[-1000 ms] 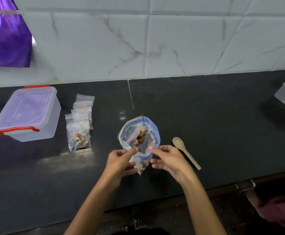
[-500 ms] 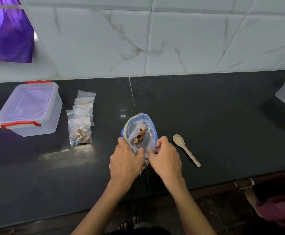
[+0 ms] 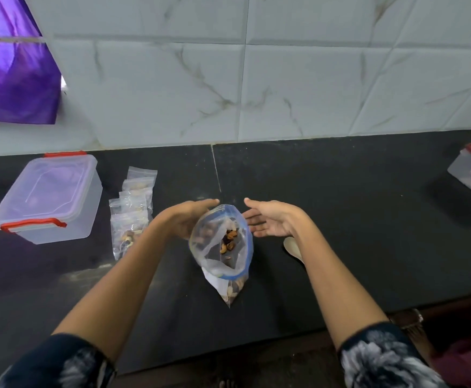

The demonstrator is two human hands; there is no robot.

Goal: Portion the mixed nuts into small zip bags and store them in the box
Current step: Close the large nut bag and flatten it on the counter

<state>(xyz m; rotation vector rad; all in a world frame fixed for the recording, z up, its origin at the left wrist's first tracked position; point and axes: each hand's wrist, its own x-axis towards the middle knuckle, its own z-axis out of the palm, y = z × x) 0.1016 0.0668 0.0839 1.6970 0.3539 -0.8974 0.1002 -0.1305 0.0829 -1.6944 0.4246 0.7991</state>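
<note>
Both hands, left (image 3: 185, 219) and right (image 3: 270, 221), released the nut bag (image 3: 223, 247), each grip now apart; no readable writing.

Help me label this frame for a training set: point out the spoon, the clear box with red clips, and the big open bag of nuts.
spoon (image 3: 292, 247), head view, on its pale bowl.
clear box (image 3: 46, 191), head view, on its lid.
big bag of nuts (image 3: 214, 249), head view, on its clear wall inside the blue rim.
</note>
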